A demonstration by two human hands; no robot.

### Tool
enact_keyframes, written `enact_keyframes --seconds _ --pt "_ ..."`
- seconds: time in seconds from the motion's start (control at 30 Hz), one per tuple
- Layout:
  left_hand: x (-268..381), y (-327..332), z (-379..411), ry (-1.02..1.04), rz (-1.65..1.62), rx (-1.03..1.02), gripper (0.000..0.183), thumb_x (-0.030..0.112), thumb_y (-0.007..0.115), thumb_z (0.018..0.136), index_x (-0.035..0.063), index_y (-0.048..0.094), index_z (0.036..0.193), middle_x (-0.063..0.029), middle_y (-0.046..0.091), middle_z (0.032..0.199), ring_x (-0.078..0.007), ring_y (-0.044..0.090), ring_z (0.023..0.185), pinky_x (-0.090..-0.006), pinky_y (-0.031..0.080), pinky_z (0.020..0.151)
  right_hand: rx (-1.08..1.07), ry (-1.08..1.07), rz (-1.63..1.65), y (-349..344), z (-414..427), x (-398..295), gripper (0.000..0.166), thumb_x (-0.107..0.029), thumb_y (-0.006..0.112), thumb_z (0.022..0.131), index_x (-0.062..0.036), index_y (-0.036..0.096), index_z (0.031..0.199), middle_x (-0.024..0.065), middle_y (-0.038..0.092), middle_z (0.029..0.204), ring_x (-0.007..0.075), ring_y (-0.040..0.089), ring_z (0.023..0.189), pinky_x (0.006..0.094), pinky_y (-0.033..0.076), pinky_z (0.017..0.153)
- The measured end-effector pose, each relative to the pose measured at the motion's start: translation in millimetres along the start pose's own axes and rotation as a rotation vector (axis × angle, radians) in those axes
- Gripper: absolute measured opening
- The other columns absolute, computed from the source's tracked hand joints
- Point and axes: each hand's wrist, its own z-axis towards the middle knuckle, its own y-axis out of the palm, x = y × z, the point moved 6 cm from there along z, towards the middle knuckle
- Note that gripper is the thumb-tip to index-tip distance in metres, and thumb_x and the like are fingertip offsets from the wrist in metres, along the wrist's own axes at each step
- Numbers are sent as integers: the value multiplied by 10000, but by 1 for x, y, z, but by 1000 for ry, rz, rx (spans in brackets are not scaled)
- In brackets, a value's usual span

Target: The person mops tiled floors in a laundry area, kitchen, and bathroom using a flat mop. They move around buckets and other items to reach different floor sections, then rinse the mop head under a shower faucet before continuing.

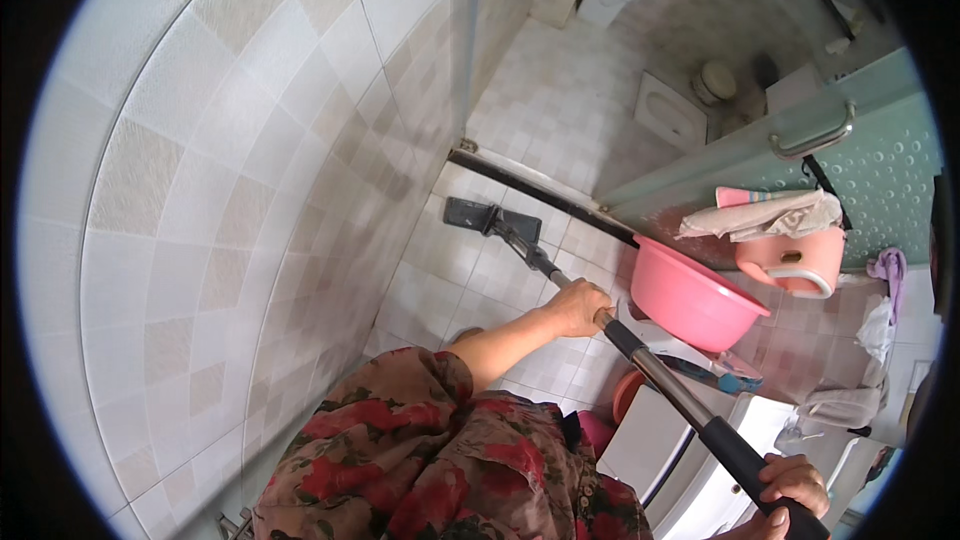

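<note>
A flat mop with a grey head (457, 213) and a long steel pole (673, 382) runs diagonally across the view. Its head lies on the light tiled floor close to the dark door sill (547, 199). My left hand (579, 307) is wrapped around the middle of the pole, below a black joint sleeve. Near the lower right edge, my right hand (793, 491) grips the black handle (739, 457) at the upper end. The palm side of both hands is hidden.
A pink plastic basin (694, 296) stands right of the pole, beside a glass door (885, 142) with a metal handle. A pink stool (795, 262) has cloths (765, 214) over it. A white washbasin (720, 465) lies under the pole; a squat toilet (671, 111) is beyond the sill. Tiled wall (225, 240) rises left.
</note>
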Motion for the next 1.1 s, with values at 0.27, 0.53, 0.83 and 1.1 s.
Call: enact_keyframes --seconds 0.27,0.53,0.83,1.1 --pt "2 3 5 109 -18 77 143 113 602 717 25 573 609 -169 582 633 -363 586 663 -441 461 624 83 -5 -31 -2 -14 -15 379 -307 657 814 62 576 796 135 520 587 300 572 594 453 512 603" --pt "-16 -9 -26 123 -12 148 269 128 605 775 20 481 562 -146 523 569 -355 531 581 -440 414 568 -366 57 100 32 -5 -9 278 -173 672 746 90 589 714 169 573 627 337 601 615 432 508 596" --pt "-22 45 -4 160 -11 156 210 133 589 795 53 499 622 -123 564 646 -328 562 690 -426 427 681 -213 200 9 1 -42 12 204 -99 656 755 91 584 738 173 583 633 336 611 657 416 509 616" --pt "4 110 63 286 -159 219 230 96 583 797 22 470 611 -147 505 607 -343 518 631 -438 420 614 -306 232 -137 -17 -42 32 159 -62 651 771 85 590 766 165 598 718 342 609 713 431 503 665"
